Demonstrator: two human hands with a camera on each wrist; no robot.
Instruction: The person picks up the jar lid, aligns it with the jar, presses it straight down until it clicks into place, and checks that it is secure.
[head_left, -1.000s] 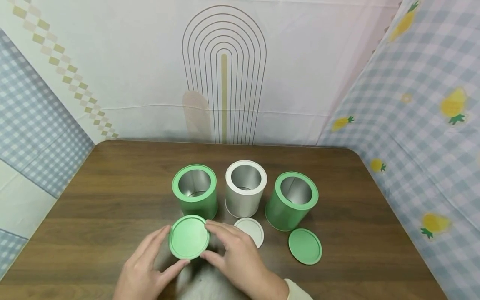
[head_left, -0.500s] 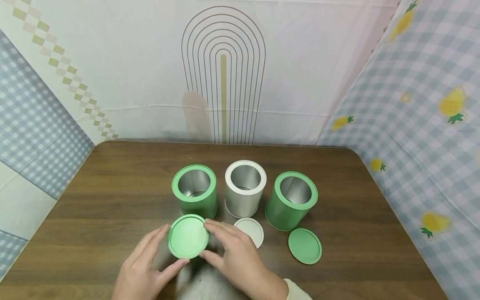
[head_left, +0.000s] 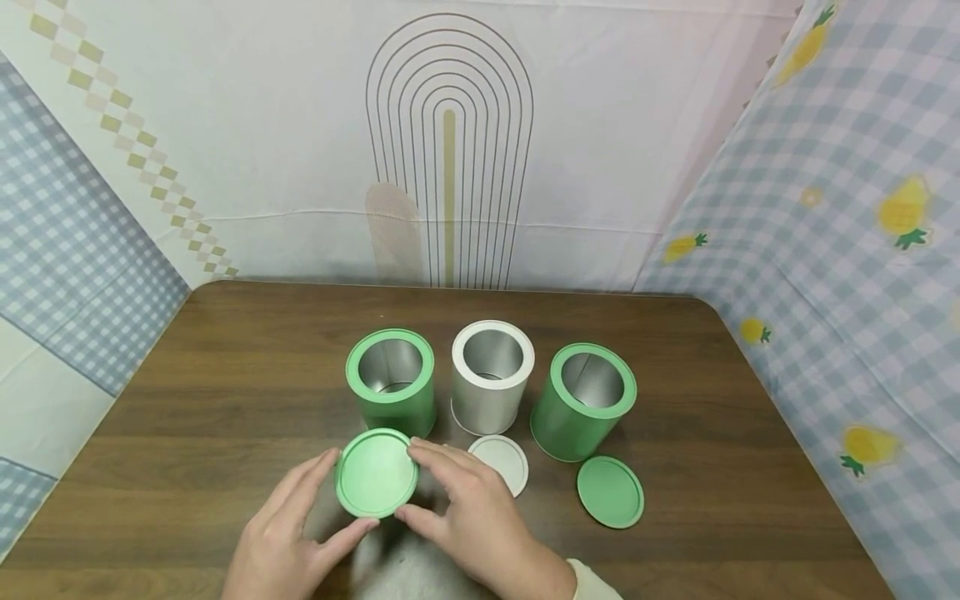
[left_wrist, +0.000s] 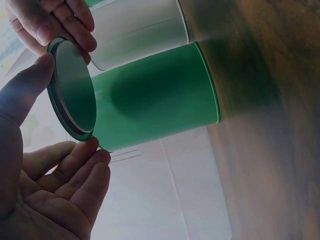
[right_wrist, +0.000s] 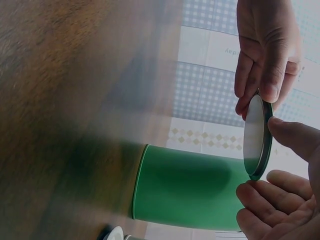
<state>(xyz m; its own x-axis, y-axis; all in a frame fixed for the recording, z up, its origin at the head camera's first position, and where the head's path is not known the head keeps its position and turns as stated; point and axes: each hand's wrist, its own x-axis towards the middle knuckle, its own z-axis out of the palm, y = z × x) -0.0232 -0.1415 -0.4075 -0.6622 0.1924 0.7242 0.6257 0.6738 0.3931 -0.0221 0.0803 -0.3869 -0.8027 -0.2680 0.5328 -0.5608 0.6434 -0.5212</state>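
A round green lid [head_left: 377, 473] is held up off the table by both hands, in front of the left green can [head_left: 399, 416]. My left hand [head_left: 281, 533] pinches its left edge between thumb and fingers. On the other side my right hand [head_left: 480, 517] grips the right edge the same way. In the left wrist view the underside of the lid [left_wrist: 77, 85] shows a raised inner ring, and the green can [left_wrist: 155, 97] stands just behind it. The right wrist view also shows the lid [right_wrist: 256, 135] apart from the can [right_wrist: 185, 187].
A white can [head_left: 483, 408] and another green can [head_left: 570, 429] stand in a row with the left one, all uncovered. Before them lie a white lid [head_left: 504, 463], partly behind my right hand, and a second green lid [head_left: 611, 492]. Patterned cloth [head_left: 285, 142] hangs behind the wooden table [head_left: 225, 367].
Both hands and the lid have stayed almost still. My right thumb has shifted slightly left at the lid's lower edge.
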